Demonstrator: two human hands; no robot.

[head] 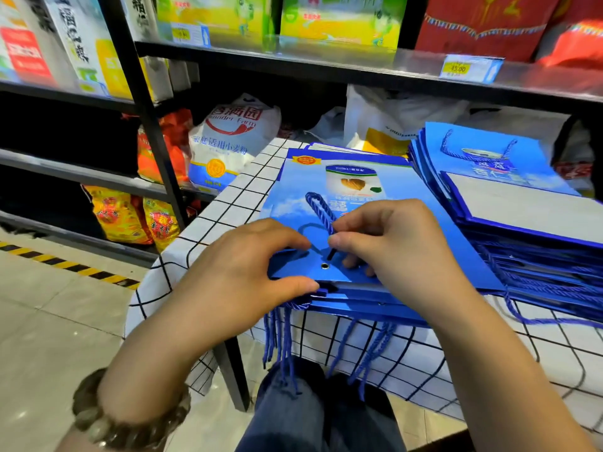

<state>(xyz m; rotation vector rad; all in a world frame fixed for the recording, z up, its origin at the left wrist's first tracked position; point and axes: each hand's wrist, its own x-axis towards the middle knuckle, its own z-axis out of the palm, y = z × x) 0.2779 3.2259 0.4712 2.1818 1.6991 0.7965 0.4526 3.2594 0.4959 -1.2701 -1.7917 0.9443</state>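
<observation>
Pinching the near edge of the top blue bag, the left hand steadies it on the checked table. The right hand nips the cord by its tip just above the eyelet, not yet through. Farther right, a stack of bags seems already corded.

Glossy paper bag, twisted cord, probably metal eyelet.

Blue bag, blue cord, white black-checked tablecloth
</observation>
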